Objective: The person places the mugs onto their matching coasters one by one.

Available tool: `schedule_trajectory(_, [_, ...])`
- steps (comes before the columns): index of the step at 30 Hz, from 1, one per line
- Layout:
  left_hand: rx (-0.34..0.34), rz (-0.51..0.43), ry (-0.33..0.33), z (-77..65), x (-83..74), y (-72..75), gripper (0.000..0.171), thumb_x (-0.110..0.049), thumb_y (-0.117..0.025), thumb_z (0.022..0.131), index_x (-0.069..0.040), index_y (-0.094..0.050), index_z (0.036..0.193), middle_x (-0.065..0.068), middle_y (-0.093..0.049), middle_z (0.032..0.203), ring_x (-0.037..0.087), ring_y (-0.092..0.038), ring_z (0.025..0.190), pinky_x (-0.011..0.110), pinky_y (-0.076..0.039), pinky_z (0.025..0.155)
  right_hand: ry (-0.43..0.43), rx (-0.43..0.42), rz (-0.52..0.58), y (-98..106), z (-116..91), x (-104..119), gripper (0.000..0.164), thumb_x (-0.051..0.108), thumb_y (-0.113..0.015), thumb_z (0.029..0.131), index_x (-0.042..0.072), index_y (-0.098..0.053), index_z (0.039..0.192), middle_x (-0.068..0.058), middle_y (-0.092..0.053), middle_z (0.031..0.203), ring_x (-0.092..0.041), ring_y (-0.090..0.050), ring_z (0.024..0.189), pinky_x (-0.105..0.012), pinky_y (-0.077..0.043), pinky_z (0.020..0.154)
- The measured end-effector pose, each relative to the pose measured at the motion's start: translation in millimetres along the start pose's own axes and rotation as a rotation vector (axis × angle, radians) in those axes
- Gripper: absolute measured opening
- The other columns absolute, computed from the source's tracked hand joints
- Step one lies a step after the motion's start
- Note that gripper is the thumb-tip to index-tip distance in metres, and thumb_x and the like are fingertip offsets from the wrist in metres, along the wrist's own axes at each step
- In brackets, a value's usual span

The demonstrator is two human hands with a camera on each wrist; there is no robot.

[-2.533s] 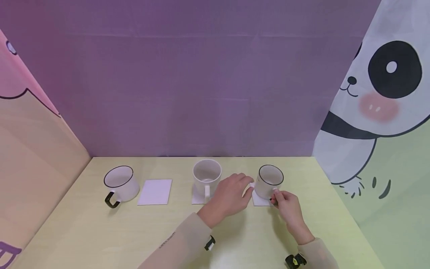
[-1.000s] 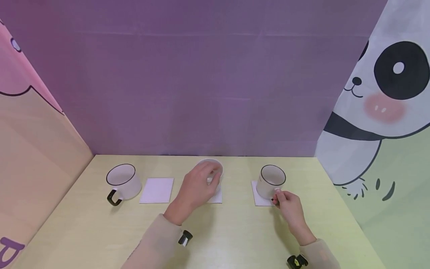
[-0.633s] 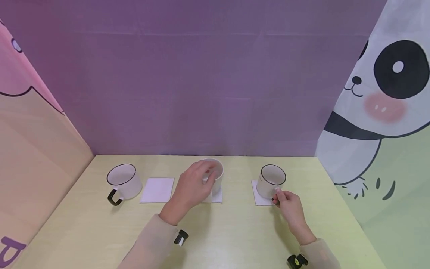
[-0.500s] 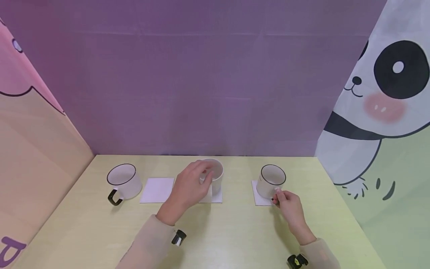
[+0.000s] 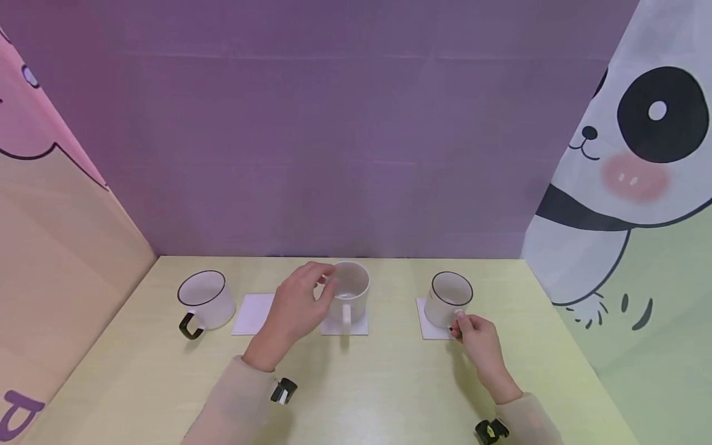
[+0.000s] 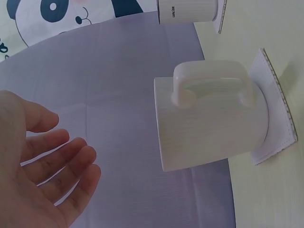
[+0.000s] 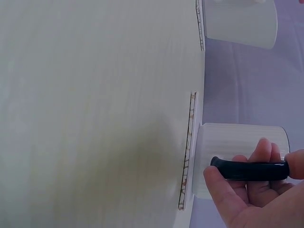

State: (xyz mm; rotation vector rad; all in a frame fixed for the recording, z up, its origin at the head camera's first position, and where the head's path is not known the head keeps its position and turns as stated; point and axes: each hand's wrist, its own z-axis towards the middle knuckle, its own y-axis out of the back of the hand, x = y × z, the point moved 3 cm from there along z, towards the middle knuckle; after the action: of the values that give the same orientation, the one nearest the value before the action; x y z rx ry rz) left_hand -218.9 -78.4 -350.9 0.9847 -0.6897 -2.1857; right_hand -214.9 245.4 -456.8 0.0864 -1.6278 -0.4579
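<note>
Thumb and fingers of my right hand (image 5: 483,346) grip the black handle (image 7: 249,171) of a black-rimmed white mug (image 5: 442,309). That mug stands upright on the right white square coaster (image 5: 432,332). A plain white mug (image 5: 358,300) stands on the middle coaster (image 5: 361,327), its white handle (image 5: 347,316) facing the near edge. My left hand (image 5: 295,304) holds nothing; its relaxed fingers are just left of the plain mug's rim. The left wrist view shows a gap between those fingers and the plain mug (image 6: 209,128).
At the left, another black-rimmed mug (image 5: 214,312) with a black handle stands on the pale wooden table (image 5: 378,389). Beside it lies a third coaster (image 5: 250,314), partly covered by my left hand. A purple cloth backdrop (image 5: 345,154) rises behind the table.
My left hand has moved left, from beside the right mug, across the plain mug and off its rim, uncovering its handle. My right hand keeps its grip on the black handle.
</note>
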Motion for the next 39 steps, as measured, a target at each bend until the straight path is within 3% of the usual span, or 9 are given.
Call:
schedule_trajectory(13, [-0.008, 0.028, -0.009, -0.6, 11.4, 12.4, 0.020, -0.017, -0.060, 0.090, -0.008, -0.067, 0.107, 0.001, -0.067, 0.104, 0.018, -0.063, 0.087, 0.035, -0.051, 0.071, -0.004, -0.011, -0.006, -1, 1, -1, 0.035, 0.020, -0.045, 0.101, -0.010, -0.061, 0.095, -0.013, -0.062, 0.085, -0.018, -0.058, 0.079, -0.032, -0.053, 0.078])
schedule_trajectory(24, [-0.047, -0.047, 0.020, -0.6, 20.8, 24.9, 0.017, -0.014, -0.061, 0.091, -0.007, -0.067, 0.105, 0.003, -0.067, 0.100, 0.020, -0.063, 0.086, 0.037, -0.052, 0.075, -0.004, -0.012, -0.019, -2, 2, -1, 0.035, 0.020, -0.045, 0.101, -0.010, -0.061, 0.096, -0.011, -0.062, 0.083, -0.016, -0.058, 0.077, -0.029, -0.053, 0.076])
schedule_trajectory(39, [-0.070, -0.061, 0.043, -4.1, 30.4, 34.1, 0.017, -0.011, -0.062, 0.090, -0.005, -0.067, 0.105, 0.006, -0.067, 0.099, 0.019, -0.062, 0.085, 0.038, -0.053, 0.073, 0.022, -0.017, -0.030, -1, 2, -1, 0.034, 0.018, -0.044, 0.101, -0.009, -0.062, 0.092, -0.010, -0.061, 0.080, -0.015, -0.057, 0.075, -0.027, -0.053, 0.073])
